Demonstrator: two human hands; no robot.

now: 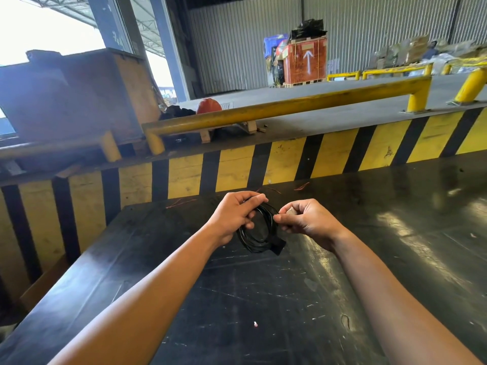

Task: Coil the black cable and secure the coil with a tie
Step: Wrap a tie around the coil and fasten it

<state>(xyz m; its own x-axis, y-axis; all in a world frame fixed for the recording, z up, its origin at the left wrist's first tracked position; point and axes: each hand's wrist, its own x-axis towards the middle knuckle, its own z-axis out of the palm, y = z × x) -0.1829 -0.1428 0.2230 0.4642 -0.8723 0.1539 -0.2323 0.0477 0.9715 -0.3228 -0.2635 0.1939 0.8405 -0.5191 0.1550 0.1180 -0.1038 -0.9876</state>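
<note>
The black cable (257, 242) is wound into a small coil of several loops and hangs just above the black table (263, 299). My left hand (233, 217) grips the coil's upper left side, fingers curled around the strands. My right hand (307, 221) pinches the coil's right side between thumb and forefinger and also holds a small pale piece against its fingers; what that piece is I cannot tell. A black strap-like tie (278, 245) wraps the lower right of the coil, its flat end sticking out.
Thin reddish wire scraps (301, 186) lie near the table's far edge, and a small white bit (255, 324) lies near me. Behind the table stand a yellow-and-black striped barrier (284, 164) and a yellow guard rail (263, 111).
</note>
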